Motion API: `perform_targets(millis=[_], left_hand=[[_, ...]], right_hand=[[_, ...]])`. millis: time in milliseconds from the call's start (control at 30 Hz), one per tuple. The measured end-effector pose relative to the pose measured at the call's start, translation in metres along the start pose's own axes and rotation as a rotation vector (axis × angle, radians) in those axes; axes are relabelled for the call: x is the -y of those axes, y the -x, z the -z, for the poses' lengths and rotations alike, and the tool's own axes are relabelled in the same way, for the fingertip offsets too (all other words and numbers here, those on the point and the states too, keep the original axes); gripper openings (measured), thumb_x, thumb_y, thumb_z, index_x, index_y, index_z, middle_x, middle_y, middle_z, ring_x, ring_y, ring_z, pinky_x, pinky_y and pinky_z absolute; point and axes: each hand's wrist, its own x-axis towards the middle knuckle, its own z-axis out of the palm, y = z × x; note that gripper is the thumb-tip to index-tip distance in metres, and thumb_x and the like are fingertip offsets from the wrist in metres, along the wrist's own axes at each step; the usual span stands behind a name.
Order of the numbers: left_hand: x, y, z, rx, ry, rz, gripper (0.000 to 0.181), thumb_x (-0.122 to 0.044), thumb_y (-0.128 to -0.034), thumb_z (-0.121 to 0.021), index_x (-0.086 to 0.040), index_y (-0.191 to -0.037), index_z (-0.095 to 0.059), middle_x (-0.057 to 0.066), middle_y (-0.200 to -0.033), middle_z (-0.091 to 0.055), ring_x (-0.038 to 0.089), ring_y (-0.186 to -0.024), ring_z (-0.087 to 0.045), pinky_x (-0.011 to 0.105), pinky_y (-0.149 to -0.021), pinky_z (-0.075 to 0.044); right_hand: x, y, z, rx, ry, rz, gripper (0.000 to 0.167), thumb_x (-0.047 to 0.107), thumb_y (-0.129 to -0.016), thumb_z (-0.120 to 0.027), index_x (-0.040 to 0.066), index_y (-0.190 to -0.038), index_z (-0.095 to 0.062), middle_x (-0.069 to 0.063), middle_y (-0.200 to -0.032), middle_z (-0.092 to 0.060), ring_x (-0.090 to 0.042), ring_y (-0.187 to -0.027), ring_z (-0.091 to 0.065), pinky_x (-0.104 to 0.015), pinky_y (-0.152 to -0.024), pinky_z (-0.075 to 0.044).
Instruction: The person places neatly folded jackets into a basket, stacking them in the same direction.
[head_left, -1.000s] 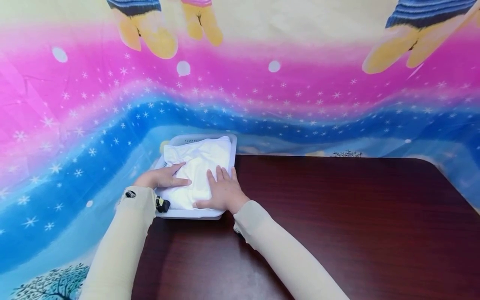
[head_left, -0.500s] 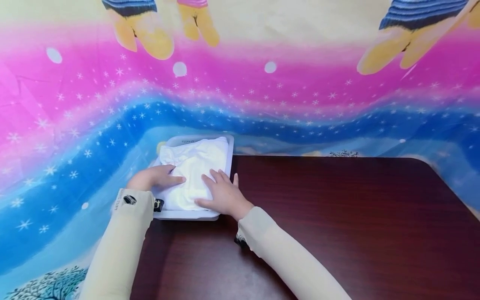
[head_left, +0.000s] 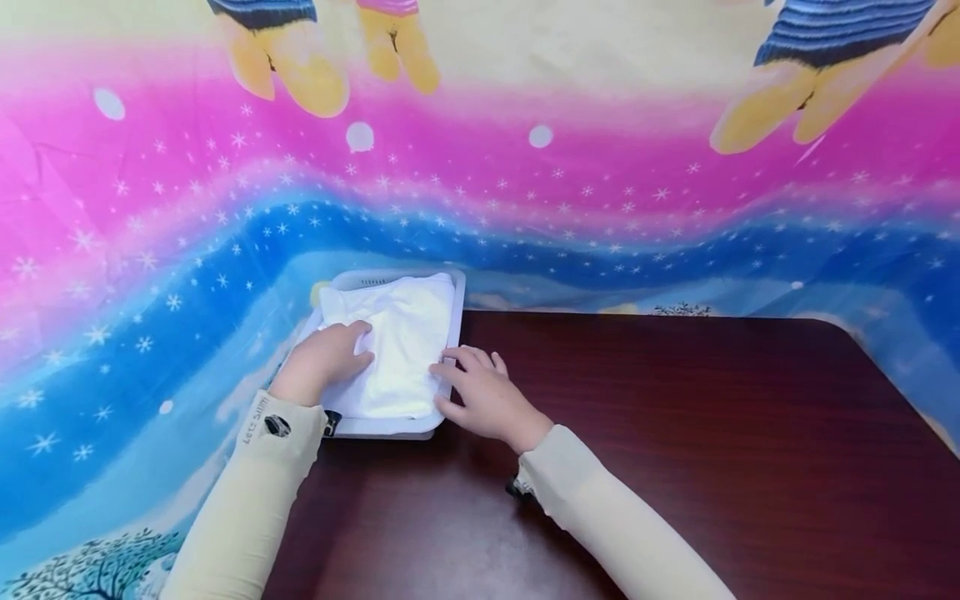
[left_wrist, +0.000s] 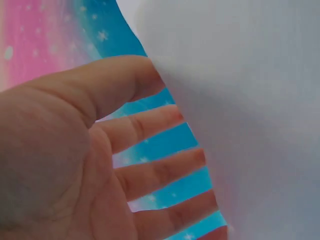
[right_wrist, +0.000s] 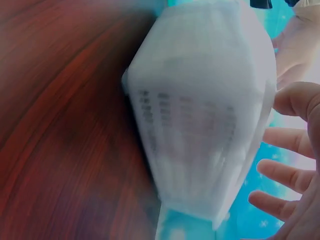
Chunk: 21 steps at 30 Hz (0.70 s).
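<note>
A folded white cloth (head_left: 408,333) fills the white basket (head_left: 393,427) at the table's far left. My left hand (head_left: 318,362) reaches over the basket's left side, thumb and fingers touching the cloth's left part. In the left wrist view its fingers (left_wrist: 160,172) are stretched out, their tips hidden behind a pale surface. My right hand (head_left: 487,396) is by the basket's right rim, fingers loosely bent and spread. In the right wrist view its fingers (right_wrist: 282,175) stand beside the slotted basket wall; whether the tips touch the rim I cannot tell.
A dark red-brown table (head_left: 660,433) spreads right and toward me from the basket. Behind and left hangs a pink and blue printed curtain (head_left: 525,183), close to the basket's far and left sides.
My right hand has slid off the cloth, rightward and toward me, to the basket's right rim. The left hand has shifted slightly over the cloth's left part. The basket stays put.
</note>
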Motion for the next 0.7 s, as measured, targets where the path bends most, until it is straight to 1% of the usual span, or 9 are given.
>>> perform_targets(millis=[133, 233, 300, 400, 500, 567, 700], left_hand=[[-0.012, 0.000, -0.004, -0.055, -0.030, -0.045, 0.050, -0.024, -0.1007, -0.059, -0.002, -0.145, -0.052, 0.030, -0.137, -0.057, 0.047, -0.127, -0.053, 0.061, -0.106, -0.040], [-0.020, -0.002, -0.008, -0.080, -0.052, -0.056, 0.047, -0.023, -0.1007, -0.060, -0.003, -0.143, -0.055, 0.028, -0.134, -0.060, 0.045, -0.123, -0.057, 0.059, -0.104, -0.043], [-0.024, -0.004, -0.010, -0.109, -0.067, -0.057, 0.045, -0.023, -0.1008, -0.061, -0.003, -0.141, -0.057, 0.027, -0.131, -0.062, 0.044, -0.120, -0.059, 0.059, -0.101, -0.046], [-0.030, -0.007, -0.015, -0.160, -0.094, -0.075, 0.043, -0.024, -0.1008, -0.061, -0.004, -0.139, -0.059, 0.025, -0.126, -0.066, 0.043, -0.113, -0.063, 0.058, -0.096, -0.050], [-0.037, -0.012, -0.018, -0.199, -0.107, -0.111, 0.040, -0.024, -0.1008, -0.060, -0.005, -0.136, -0.062, 0.022, -0.121, -0.068, 0.042, -0.108, -0.066, 0.057, -0.092, -0.052], [-0.042, -0.015, -0.019, -0.210, -0.109, -0.131, 0.038, -0.024, -0.1004, -0.060, -0.006, -0.134, -0.063, 0.020, -0.120, -0.070, 0.040, -0.106, -0.067, 0.056, -0.090, -0.053], [-0.053, -0.024, -0.015, -0.208, -0.100, -0.162, 0.036, -0.022, -0.0998, -0.061, -0.008, -0.132, -0.065, 0.016, -0.120, -0.071, 0.036, -0.107, -0.067, 0.055, -0.090, -0.053]], right_hand=[[-0.019, 0.013, 0.006, -0.045, 0.030, 0.023, 0.040, 0.031, -0.099, -0.064, 0.017, -0.137, -0.064, -0.010, -0.147, -0.050, -0.030, -0.138, -0.042, -0.066, -0.110, -0.030], [-0.036, 0.024, 0.011, -0.070, 0.043, 0.014, 0.039, 0.028, -0.098, -0.066, 0.015, -0.135, -0.066, -0.010, -0.145, -0.051, -0.030, -0.137, -0.043, -0.065, -0.110, -0.031], [-0.049, 0.031, 0.012, -0.089, 0.048, 0.002, 0.038, 0.026, -0.097, -0.067, 0.014, -0.134, -0.066, -0.011, -0.145, -0.051, -0.031, -0.136, -0.045, -0.065, -0.109, -0.032], [-0.068, 0.043, 0.015, -0.107, 0.023, -0.035, 0.040, 0.025, -0.097, -0.067, 0.013, -0.135, -0.065, -0.011, -0.147, -0.049, -0.032, -0.135, -0.046, -0.064, -0.109, -0.034], [-0.089, 0.054, 0.021, -0.112, -0.015, -0.084, 0.044, 0.026, -0.098, -0.066, 0.013, -0.139, -0.061, -0.011, -0.151, -0.046, -0.035, -0.136, -0.046, -0.066, -0.107, -0.036], [-0.103, 0.060, 0.027, -0.109, -0.027, -0.122, 0.048, 0.026, -0.099, -0.065, 0.013, -0.144, -0.057, -0.012, -0.152, -0.044, -0.036, -0.138, -0.044, -0.067, -0.106, -0.036], [-0.135, 0.072, 0.042, -0.096, 0.001, -0.195, 0.055, 0.027, -0.101, -0.062, 0.012, -0.151, -0.047, -0.016, -0.153, -0.042, -0.040, -0.139, -0.040, -0.070, -0.107, -0.033]])
